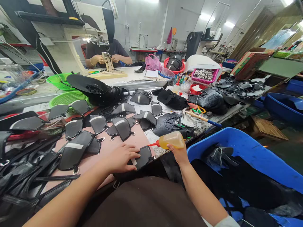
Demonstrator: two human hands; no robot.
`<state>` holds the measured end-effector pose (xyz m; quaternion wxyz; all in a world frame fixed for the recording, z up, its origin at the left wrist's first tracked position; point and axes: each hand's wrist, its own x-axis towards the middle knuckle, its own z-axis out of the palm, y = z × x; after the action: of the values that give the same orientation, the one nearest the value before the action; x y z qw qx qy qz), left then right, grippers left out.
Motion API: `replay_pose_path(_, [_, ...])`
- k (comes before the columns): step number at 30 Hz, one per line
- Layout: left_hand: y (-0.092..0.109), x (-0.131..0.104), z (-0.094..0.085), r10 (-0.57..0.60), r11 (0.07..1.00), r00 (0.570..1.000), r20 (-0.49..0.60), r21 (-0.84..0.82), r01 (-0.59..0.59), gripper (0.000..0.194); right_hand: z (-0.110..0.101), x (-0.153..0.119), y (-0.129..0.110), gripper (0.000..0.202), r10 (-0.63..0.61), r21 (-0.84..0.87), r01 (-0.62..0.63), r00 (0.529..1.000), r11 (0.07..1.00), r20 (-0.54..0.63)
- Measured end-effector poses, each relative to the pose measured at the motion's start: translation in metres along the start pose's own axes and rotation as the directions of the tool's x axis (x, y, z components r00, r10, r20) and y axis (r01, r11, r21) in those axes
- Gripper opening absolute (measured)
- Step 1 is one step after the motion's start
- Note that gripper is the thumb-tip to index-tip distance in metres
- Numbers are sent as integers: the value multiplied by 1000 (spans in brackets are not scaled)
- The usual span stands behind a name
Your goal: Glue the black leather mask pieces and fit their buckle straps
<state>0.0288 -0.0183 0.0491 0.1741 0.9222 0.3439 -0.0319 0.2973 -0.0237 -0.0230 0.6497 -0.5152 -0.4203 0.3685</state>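
My left hand (123, 157) lies on a dark grey padded piece (144, 157) at the near edge of the table, its fingers spread over the left part. A whitish strip shows beside the fingertips. In my right hand (178, 153) is a squeeze bottle of yellowish liquid (174, 139), tilted on its side. Its red nozzle (155, 143) points left, with the tip just above the far edge of the piece. Similar grey pieces (98, 124) with white strips and metal rings lie around on a pink sheet (139, 134).
Black straps (26, 170) pile up at the left. A blue tub (227, 135) with black material stands at the right. Past the pieces are green baskets (68, 99), a brush (203, 119) and black bags. A person (106, 56) sits across the table behind a sewing machine (109, 64).
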Motion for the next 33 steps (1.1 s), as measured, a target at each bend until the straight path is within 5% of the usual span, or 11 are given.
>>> replay_pose_path(17, [-6,2,5,-39,993,998,-52,111,44,39,-19,-22,10,40,-11,94,10,1000,996,13])
replay_pose_path(25, [-5,4,2,-75,990,997,-12,116,76,41,-12,-31,1,58,-2,-48,1,1000,999,-14])
replay_pose_path(33, [-6,4,3,-89,993,996,14,84,87,43,-17,-37,4,53,-38,-138,33,999,990,-35])
